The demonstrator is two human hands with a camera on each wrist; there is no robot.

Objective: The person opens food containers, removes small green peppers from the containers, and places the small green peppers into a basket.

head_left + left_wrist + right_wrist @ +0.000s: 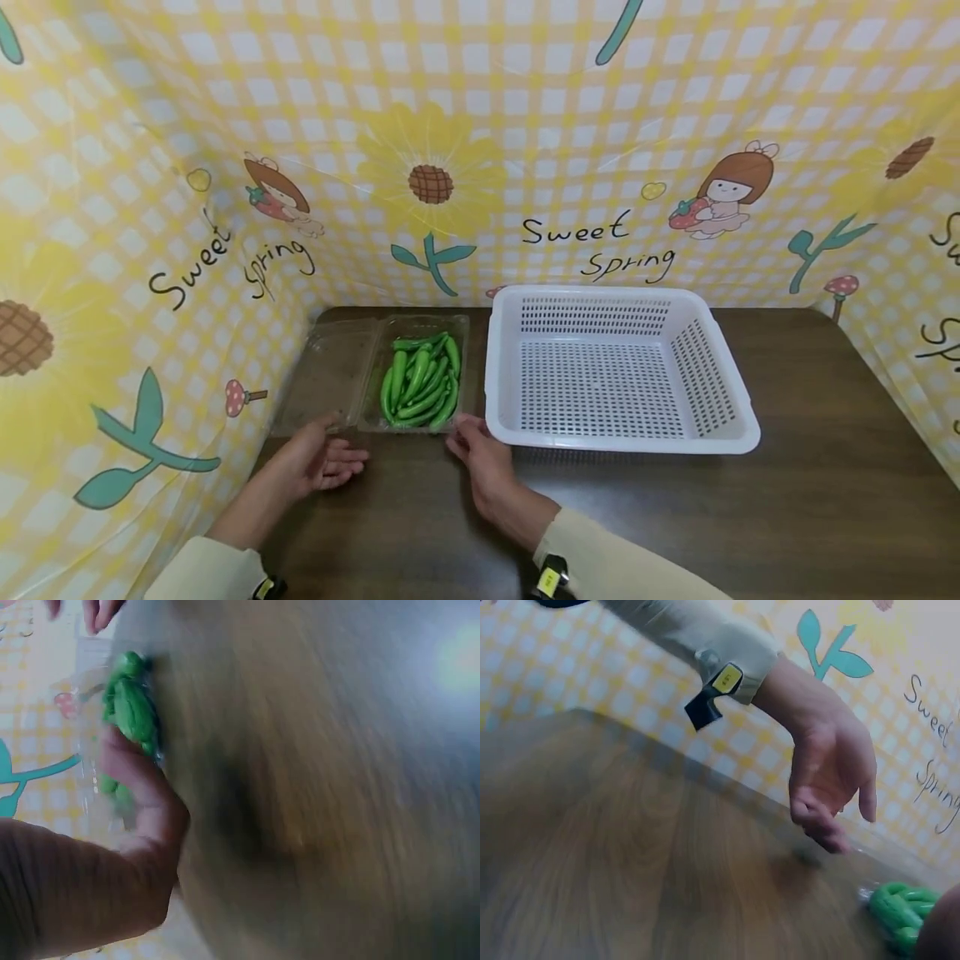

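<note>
Green chili peppers (422, 379) lie heaped in a clear plastic container (465, 367) on the table. Its transparent lid (330, 367) is folded out flat to the left. My left hand (330, 458) is at the lid's near edge, palm turned inward and fingers loosely extended, holding nothing; the right wrist view shows the same relaxed left hand (832, 769). My right hand (483, 458) has its fingertips right at the container's near right corner, beside the basket. In the left wrist view, my left thumb (142, 780) overlaps the peppers (131, 705).
A white perforated plastic basket (622, 446) stands just right of the container, near the back edge of the brown wooden table (810, 500). Yellow checked cloth (480, 125) with printed flowers and lettering hangs behind the table and along both sides.
</note>
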